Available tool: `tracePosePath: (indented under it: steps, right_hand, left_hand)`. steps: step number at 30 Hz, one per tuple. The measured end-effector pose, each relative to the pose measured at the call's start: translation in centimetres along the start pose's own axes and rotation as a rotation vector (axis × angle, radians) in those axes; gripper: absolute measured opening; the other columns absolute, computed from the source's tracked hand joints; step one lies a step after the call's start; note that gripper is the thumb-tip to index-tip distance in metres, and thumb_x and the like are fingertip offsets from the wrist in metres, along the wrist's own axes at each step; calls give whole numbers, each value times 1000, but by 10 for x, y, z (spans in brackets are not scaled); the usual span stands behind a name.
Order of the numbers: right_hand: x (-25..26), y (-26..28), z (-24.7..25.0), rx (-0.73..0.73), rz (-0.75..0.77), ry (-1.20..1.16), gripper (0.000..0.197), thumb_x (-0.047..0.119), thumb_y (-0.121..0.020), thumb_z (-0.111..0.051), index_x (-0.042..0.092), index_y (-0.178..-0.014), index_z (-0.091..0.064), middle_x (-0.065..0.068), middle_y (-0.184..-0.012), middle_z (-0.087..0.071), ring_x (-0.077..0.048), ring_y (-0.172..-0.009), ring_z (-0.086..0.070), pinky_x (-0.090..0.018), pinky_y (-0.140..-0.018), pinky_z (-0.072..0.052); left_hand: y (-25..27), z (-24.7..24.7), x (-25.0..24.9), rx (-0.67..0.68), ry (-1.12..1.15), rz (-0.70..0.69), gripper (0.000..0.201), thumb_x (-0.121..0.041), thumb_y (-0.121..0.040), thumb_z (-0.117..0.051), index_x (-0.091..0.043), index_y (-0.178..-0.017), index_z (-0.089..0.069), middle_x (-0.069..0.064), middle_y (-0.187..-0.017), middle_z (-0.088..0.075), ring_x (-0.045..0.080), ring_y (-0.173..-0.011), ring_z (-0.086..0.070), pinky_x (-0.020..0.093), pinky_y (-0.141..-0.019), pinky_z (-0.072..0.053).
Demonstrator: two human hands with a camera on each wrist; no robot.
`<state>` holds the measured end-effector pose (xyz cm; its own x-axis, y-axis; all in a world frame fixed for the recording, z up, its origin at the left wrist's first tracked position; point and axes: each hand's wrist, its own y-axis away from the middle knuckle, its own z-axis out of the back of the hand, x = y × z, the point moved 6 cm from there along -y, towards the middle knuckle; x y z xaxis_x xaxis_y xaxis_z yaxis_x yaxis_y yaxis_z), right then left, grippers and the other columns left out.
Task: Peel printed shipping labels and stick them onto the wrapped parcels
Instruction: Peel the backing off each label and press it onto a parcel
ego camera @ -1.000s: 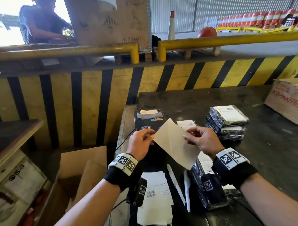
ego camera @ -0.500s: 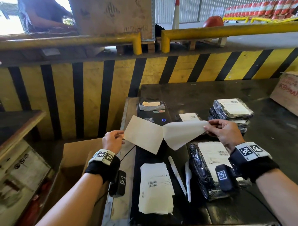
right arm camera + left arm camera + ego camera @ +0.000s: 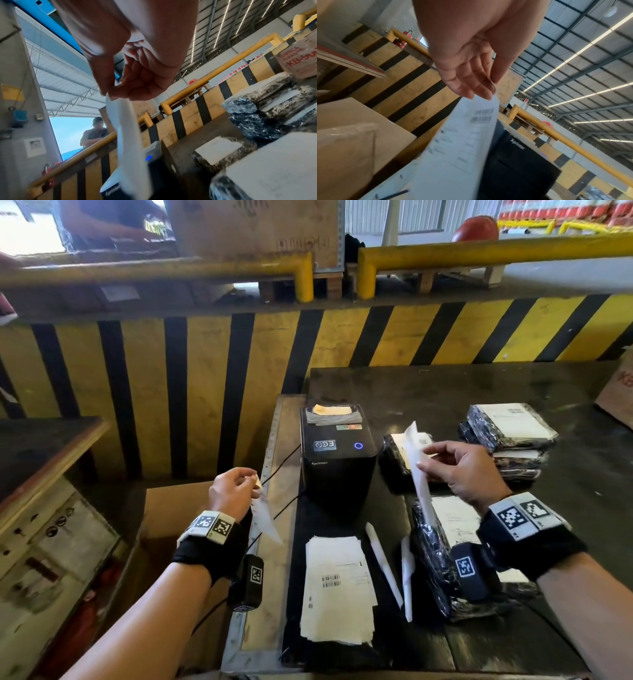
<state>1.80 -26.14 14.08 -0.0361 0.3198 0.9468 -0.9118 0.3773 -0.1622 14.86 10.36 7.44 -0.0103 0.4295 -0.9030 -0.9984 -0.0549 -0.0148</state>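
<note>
A printed white paper label (image 3: 462,142) is pinched by the left hand (image 3: 233,493) over the table's left edge; a blank white backing sheet (image 3: 419,484) is pinched by the right hand (image 3: 469,470) above a black film-wrapped parcel (image 3: 435,570). The limp adhesive sheet could be folded onto itself or creased before the parcel is reached.

Both forearms reach forward, well apart, each wrist wrapped in a black band with square markers. Left hand (image 3: 232,491) held out past the left edge of the table (image 3: 479,392), fingers pointing down, thumb and fingertips pinching a hanging sheet (image 3: 464,142). Right hand (image 3: 466,470) raised over the table's right half, fingers curled, thumb and forefinger pinching a second sheet (image 3: 419,477).
</note>
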Motion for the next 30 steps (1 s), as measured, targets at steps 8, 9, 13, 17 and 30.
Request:
tracePosePath:
  steps: [8, 9, 13, 17, 30]
  right_hand:
    - [-68, 26, -65, 217, -189, 483, 9, 15, -78, -74, 16, -85, -70, 3, -72, -67, -6, -62, -63, -10, -58, -48]
    - [-74, 28, -69, 238, -198, 525, 9, 17, -78, -74, 16, -86, -71, 2, -74, -67, -9, -67, -65, -15, -64, -50]
    - [-81, 29, -78, 313, -226, 689, 14, 24, -80, -70, 19, -93, -72, 3, -88, -70, -12, -83, -64, -20, -73, -46]
    - [-50, 24, -76, 261, -117, 605, 18, 28, -83, -68, 17, -97, -70, 2, -92, -68, -11, -86, -61, -19, -76, -45]
    - [23, 8, -48, 180, 261, 483, 17, 25, -84, -69, 13, -96, -72, 4, -89, -71, -6, -80, -61, -13, -72, -43]
  left_hand:
    - [16, -22, -21, 136, 152, -24, 17, -15, -95, -54, -12, -109, -63, 11, -91, -68, 16, -73, -68, 26, -65, -53]
    - [18, -25, -24, 156, 165, -19, 17, -14, -95, -53, -11, -109, -62, 12, -91, -68, 15, -72, -68, 24, -64, -52]
    - [30, -37, -41, 197, 206, -53, 16, -12, -96, -51, -8, -107, -62, 9, -85, -67, 12, -67, -66, 19, -60, -51]
    - [41, -55, -67, 235, 241, -125, 15, -12, -96, -51, -9, -104, -63, 10, -86, -66, 15, -71, -66, 23, -66, -54]
    - [45, -128, -140, 210, 191, -338, 8, -21, -94, -57, -18, -92, -64, 1, -78, -70, 4, -58, -65, 16, -57, -53]
